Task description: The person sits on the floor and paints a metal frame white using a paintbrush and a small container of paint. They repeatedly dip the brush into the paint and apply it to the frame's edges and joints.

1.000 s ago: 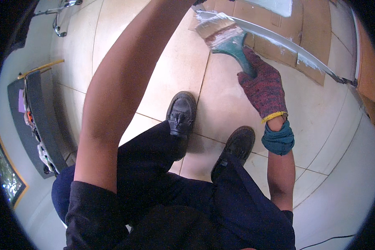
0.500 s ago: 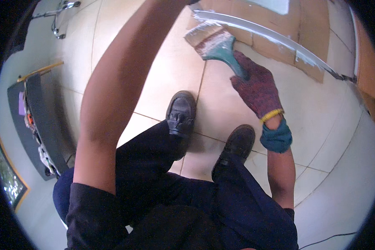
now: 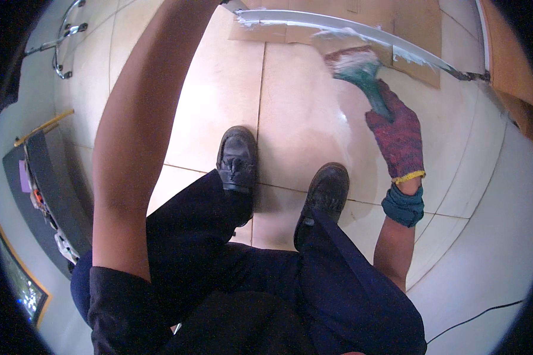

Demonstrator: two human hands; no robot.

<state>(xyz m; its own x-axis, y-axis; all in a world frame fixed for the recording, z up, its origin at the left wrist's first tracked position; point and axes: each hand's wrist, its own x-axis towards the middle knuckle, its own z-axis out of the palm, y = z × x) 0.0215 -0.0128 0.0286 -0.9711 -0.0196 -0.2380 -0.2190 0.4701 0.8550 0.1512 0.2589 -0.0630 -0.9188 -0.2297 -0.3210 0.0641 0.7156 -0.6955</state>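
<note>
My right hand [image 3: 400, 139], in a dark red knitted glove with a yellow cuff, is closed around the green handle of a wide paintbrush [image 3: 361, 74]. White paint coats part of the brush, and its bristle end is blurred against the lower side of a long white-painted bar [image 3: 343, 28]. Thick wet paint clings in streaks along the bar's lower edge. Under the bar lies brown cardboard [image 3: 419, 41]. My left forearm [image 3: 142, 100] reaches up past the top edge near the bar's left end, so my left hand is out of sight.
My two dark shoes [image 3: 238, 157] stand on cream floor tiles [image 3: 219, 94]. At the left are a chrome stand leg [image 3: 59, 47] and a dark grey case [image 3: 47, 177] with small items. An orange-brown panel [image 3: 509, 53] is upper right; a black cable [image 3: 474, 322] runs lower right.
The brush in my right hand has moved right, from near the bar's left end to its middle. The whole view has shifted, so bar and shoes appear further left.
</note>
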